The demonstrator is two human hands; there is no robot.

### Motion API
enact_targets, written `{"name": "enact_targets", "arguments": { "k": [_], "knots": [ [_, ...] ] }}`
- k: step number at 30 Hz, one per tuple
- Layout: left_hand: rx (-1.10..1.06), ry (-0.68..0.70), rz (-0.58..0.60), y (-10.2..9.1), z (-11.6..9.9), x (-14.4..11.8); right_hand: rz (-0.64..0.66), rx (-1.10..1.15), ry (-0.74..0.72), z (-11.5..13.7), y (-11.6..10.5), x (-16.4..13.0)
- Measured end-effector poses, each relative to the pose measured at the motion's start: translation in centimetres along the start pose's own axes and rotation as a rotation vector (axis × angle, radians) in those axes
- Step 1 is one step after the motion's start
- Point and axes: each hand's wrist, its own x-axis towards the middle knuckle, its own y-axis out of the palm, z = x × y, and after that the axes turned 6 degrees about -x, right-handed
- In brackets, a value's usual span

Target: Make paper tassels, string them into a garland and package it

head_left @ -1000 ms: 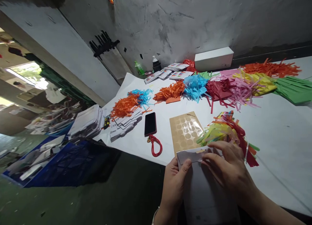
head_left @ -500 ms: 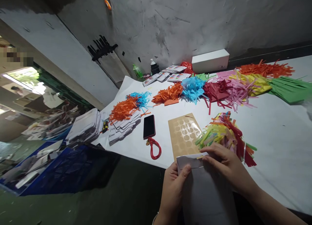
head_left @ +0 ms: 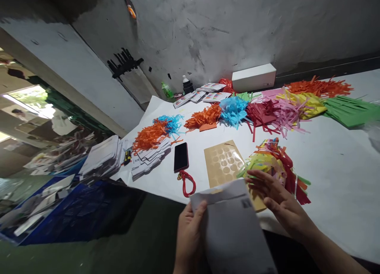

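My left hand grips a white envelope by its left edge, thumb on top near the folded flap. A small tan patch shows on that flap. My right hand is off to the envelope's right with its fingers stretched out and nothing in them. Beyond the envelope lies a tan sheet of round clear stickers, partly covered by it. Right behind my right hand sits a bundle of multicoloured paper strips, tied with a clear band.
A black phone with a red strap lies left of the sticker sheet. Piles of cut tissue paper line the table's back, before a white box. Stacked white flat packets lie at left, above a blue crate on the floor.
The envelope has shifted left and tilted with my left hand. My right hand has let go of its flap and opened out to the right.
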Motion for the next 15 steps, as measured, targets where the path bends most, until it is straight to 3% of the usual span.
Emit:
{"name": "enact_targets", "arguments": {
  "k": [2, 4, 7, 9, 12, 15],
  "knots": [
    [-0.047, 0.050, -0.143, -2.8, -1.4, 1.0, 0.155, -0.167, -0.035, -1.0, 0.2, 0.0],
    [-0.093, 0.079, -0.257, -5.5, -2.7, 1.6, 0.391, -0.495, -0.053, -1.9, 1.0, 0.8],
    [-0.120, 0.076, -0.345, -7.9, -3.3, 1.8, 0.643, -0.804, -0.049, -2.8, 3.6, 3.0],
    [-0.102, 0.053, -0.352, -8.3, -2.9, 1.6, 0.673, -0.864, -0.029, -3.0, 6.1, 4.7],
    [-0.029, 0.057, -0.334, -8.0, -2.2, 1.6, 0.604, -0.901, -0.022, -3.1, 10.0, 7.4],
    [0.076, 0.140, -0.391, -8.6, -2.3, 2.1, 0.519, -0.937, -0.028, -2.8, 11.9, 10.7]
  ]
}}
